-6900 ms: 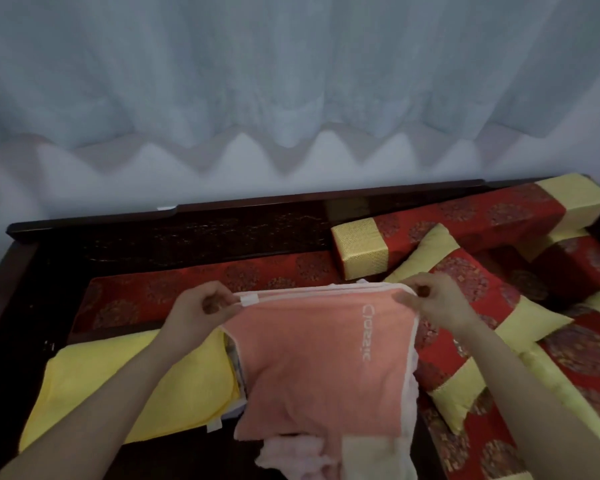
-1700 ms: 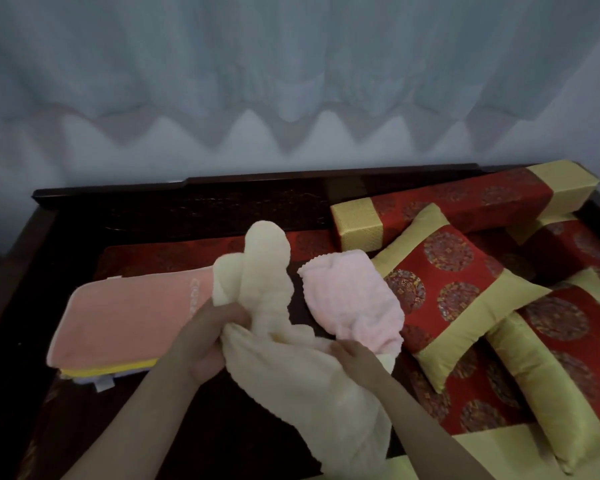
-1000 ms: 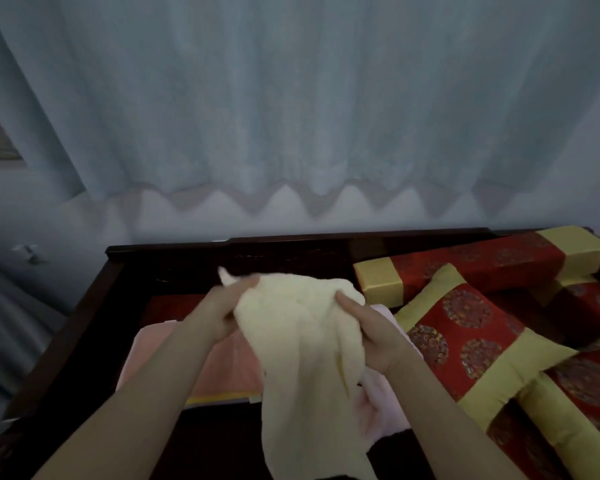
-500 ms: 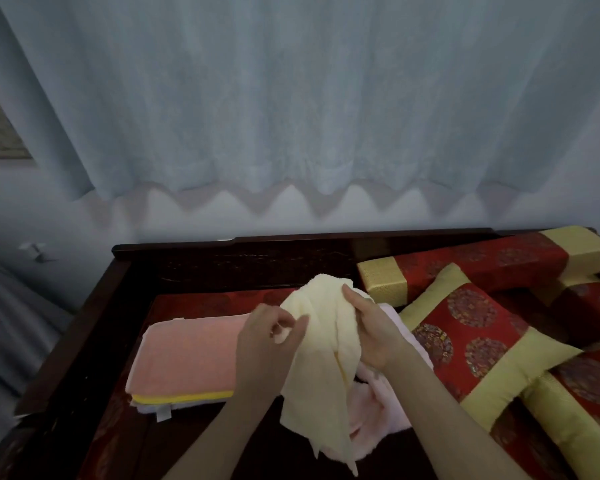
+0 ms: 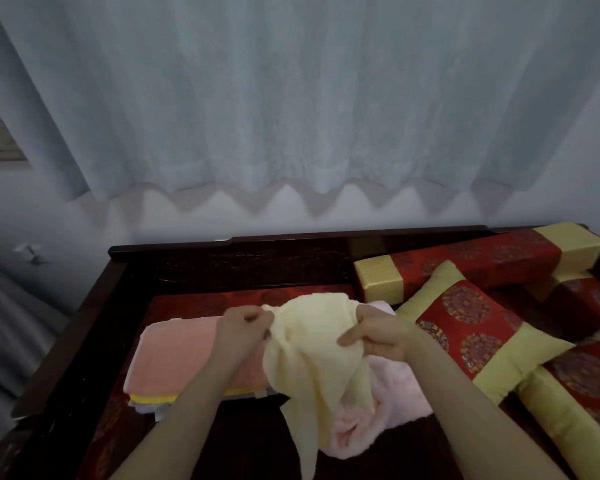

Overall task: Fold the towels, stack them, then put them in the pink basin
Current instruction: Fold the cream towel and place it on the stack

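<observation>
At the far left, a dark carved wooden bench frame (image 5: 94,327) borders a red patterned seat cushion (image 5: 201,303). On that cushion lies a flat stack of folded towels (image 5: 174,362), a salmon-pink one on top with a yellow edge and paler layers showing beneath it at the near side. The person's left hand (image 5: 241,332) is raised above the right end of the stack, its fingers pressed together on the left part of the upper edge of a pale cream terry towel (image 5: 312,362). This towel hangs crumpled between both hands, its lower end trailing down toward the bottom of the view. The right hand (image 5: 378,336) pinches the right part of the same upper edge, thumb toward the camera. Under and behind the cream towel, an unfolded light pink fluffy towel (image 5: 395,393) lies bunched on the seat. Further right rest a square red and gold brocade pillow (image 5: 471,327) and, behind it, a long red and gold bolster (image 5: 475,265). A pale blue-grey curtain (image 5: 291,98) hangs across the back. The pink basin is out of view.
</observation>
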`<state>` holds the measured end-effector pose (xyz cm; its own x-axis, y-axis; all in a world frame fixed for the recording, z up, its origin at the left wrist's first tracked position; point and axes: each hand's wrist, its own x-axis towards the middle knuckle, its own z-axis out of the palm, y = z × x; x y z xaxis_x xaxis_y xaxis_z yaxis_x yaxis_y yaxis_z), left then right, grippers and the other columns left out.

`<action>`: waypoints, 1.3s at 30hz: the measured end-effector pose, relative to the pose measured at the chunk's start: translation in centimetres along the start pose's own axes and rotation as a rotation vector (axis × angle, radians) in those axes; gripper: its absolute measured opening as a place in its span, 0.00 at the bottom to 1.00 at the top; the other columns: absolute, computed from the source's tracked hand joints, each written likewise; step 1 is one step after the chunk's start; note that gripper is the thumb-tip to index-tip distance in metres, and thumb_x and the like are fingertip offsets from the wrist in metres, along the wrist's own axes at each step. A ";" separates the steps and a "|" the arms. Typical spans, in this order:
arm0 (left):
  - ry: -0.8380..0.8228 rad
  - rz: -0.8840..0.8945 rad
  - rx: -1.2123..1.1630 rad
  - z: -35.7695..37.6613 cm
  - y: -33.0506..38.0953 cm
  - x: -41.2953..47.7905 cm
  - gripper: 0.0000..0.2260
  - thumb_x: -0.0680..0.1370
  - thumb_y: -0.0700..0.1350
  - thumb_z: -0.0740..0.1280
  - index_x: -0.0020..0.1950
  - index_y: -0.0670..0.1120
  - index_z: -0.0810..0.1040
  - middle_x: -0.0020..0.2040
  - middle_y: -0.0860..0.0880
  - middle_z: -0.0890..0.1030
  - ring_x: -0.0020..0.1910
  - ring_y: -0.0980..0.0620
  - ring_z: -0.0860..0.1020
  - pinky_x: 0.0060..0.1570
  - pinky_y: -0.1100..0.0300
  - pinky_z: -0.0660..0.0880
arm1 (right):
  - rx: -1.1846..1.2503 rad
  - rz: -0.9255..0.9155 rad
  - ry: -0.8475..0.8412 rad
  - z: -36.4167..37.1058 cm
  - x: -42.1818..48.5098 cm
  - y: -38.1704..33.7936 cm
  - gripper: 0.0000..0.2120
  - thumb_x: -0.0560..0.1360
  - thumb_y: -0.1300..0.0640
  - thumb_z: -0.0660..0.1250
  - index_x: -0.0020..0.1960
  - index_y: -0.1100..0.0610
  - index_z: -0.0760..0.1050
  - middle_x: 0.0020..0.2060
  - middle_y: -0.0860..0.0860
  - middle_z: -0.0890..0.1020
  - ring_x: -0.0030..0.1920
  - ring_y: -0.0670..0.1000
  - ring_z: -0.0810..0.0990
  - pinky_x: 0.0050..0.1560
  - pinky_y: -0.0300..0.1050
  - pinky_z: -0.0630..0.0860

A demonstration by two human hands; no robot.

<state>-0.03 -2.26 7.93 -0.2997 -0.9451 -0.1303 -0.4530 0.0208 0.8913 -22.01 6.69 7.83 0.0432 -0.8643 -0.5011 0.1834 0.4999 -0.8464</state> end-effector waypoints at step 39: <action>-0.007 0.267 -0.345 -8.1 3.6 0.5 0.12 0.74 0.36 0.69 0.54 0.48 0.83 0.47 0.49 0.86 0.47 0.53 0.83 0.49 0.62 0.80 | -0.296 -0.508 0.603 -8.2 -8.6 -8.2 0.11 0.68 0.66 0.73 0.50 0.61 0.82 0.47 0.56 0.84 0.42 0.46 0.82 0.38 0.33 0.79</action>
<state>5.00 -5.30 14.63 -0.3746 -0.9191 0.1224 -0.0521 0.1526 0.9869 -31.96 10.46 17.59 -0.5226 -0.8525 0.0142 -0.2300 0.1249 -0.9651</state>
